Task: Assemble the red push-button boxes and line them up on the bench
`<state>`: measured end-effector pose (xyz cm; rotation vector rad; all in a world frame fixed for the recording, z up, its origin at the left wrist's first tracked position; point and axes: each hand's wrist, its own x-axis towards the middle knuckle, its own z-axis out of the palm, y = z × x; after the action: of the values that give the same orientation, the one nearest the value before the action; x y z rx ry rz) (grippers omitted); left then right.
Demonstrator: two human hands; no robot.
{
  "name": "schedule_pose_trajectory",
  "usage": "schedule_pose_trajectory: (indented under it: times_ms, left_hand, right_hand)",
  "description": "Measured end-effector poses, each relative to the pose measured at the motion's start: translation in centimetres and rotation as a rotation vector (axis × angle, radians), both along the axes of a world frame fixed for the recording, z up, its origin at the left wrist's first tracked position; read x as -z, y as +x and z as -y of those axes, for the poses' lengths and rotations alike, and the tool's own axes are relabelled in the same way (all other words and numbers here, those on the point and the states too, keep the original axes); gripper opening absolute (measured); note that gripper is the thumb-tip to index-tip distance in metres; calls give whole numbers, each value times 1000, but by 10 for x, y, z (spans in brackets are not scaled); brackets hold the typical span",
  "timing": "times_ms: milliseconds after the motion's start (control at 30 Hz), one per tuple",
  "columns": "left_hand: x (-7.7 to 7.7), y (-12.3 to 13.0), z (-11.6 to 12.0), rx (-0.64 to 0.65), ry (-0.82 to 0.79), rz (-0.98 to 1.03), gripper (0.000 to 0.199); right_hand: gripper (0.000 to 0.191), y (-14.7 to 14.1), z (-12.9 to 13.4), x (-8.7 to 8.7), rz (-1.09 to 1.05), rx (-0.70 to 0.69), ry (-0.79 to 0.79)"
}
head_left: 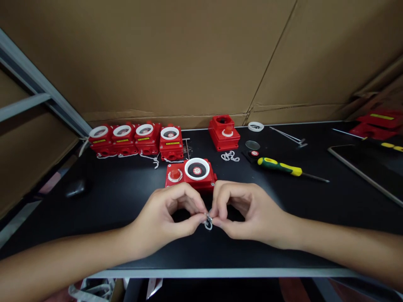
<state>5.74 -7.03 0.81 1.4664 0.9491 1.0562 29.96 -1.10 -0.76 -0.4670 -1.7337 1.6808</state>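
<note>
Near the front of the black table, my left hand (179, 216) and my right hand (241, 209) meet fingertip to fingertip. Both pinch a small piece with a whitish loop (208, 223), which hangs just under the fingertips; its exact shape is partly hidden by the fingers. Right behind my hands lies a red box (206, 183) with a white ring around a dark round window and a red knob in a white collar at its left. Its front part is covered by my hands.
Several red boxes (125, 142) with white rings stand at the back left. Another red box (224, 136), a white cord (230, 156), a white ring (255, 126), a glass disc (252, 145) and a yellow-green screwdriver (280, 166) lie further right. A dark mouse (75, 188) sits left, a tablet (371, 167) right.
</note>
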Motion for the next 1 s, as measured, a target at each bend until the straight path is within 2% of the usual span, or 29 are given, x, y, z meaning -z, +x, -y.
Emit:
schedule_pose_trajectory:
  times_ms: [500,700,867,1000]
  left_hand:
    - [1,-3,-1,43,-15,70,10]
    - [3,-2,-1,49,28,90,19]
    - [2,-4,-4,49,77,50,18]
    - [-1,-3,-5,32,106,34,15]
  right_hand:
    - [22,0,1,-2,-43,28,50]
    - [26,0,0,-2,-39,39,-27]
    - [31,2,3,-4,26,0,-141]
    - [27,5,4,-5,36,13,-79]
